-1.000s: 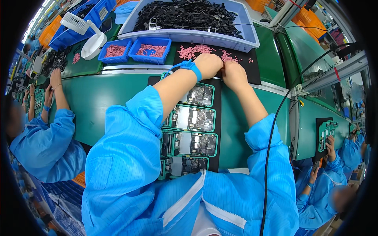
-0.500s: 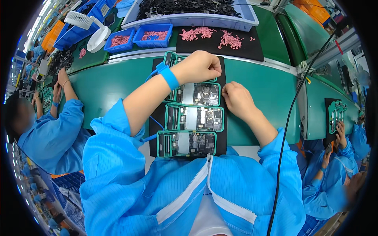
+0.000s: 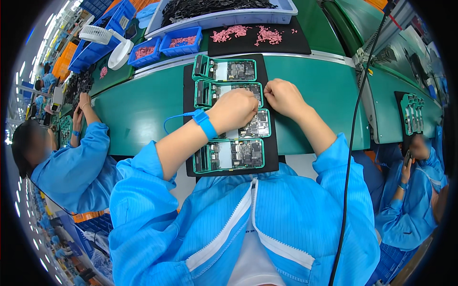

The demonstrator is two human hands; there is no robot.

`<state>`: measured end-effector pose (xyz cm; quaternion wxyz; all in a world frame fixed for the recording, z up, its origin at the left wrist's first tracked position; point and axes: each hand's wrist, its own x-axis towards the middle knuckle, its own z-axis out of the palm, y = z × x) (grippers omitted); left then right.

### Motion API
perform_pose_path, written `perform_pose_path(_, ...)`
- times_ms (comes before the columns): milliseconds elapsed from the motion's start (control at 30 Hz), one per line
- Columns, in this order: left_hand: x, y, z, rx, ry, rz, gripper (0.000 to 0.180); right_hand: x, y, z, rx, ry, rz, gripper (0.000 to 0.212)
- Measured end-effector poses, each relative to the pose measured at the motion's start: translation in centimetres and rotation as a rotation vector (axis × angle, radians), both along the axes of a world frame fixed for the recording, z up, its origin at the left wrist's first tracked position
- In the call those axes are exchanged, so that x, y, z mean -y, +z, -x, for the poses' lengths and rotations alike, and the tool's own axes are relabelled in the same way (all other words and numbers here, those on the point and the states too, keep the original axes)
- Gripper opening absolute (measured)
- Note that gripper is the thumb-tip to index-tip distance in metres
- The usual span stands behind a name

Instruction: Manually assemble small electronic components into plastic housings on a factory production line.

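Note:
Several opened phone-like devices with bare circuit boards, each in a green frame, lie in a column on a black mat [image 3: 270,162]. My left hand [image 3: 234,110] reaches over the middle of the column, covering parts of the second device [image 3: 224,89] from the far end and the third device [image 3: 261,125]. Its fingers are curled together by their right side; what they hold, if anything, is hidden. A blue wrist strap [image 3: 205,125] with a cord circles that wrist. Just right of the second device, my right hand [image 3: 285,97] is closed in a pinch, its contents too small to tell.
Beyond the green bench [image 3: 315,78], pink pieces [image 3: 268,35] lie on a black pad [image 3: 291,44]. Two blue bins [image 3: 164,50] of pink pieces and a large tray [image 3: 238,20] of black parts stand nearby. A black cable [image 3: 350,162] hangs at right. People sit on both sides.
My left hand has come nearer to me, from the farthest device to the middle ones, uncovering the far one. My right hand stays beside the column. The whole view has shifted slightly.

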<state>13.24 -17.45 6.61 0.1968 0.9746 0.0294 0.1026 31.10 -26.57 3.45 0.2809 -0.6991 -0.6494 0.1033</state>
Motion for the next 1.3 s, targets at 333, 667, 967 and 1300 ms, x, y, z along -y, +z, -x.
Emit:
perform_pose_path(333,1.4,-0.2,0.1,0.028,0.043,-0.226,0.010,0.8,0.5,0.8,0.206,0.039,-0.013,0.005)
perform_pose_path(667,2.6,0.9,1.4,0.013,-0.075,-0.453,0.005,1.5,0.1,1.2,0.199,0.003,-0.029,0.006)
perform_pose_path(967,1.2,-0.3,2.4,-0.036,-0.013,-0.144,0.008,4.9,1.5,3.4,-0.164,-0.059,-0.062,0.005)
perform_pose_path(1300,-1.2,0.7,4.7,0.170,0.139,0.064,0.015,7.1,0.8,8.5,-0.120,0.186,-0.157,0.006)
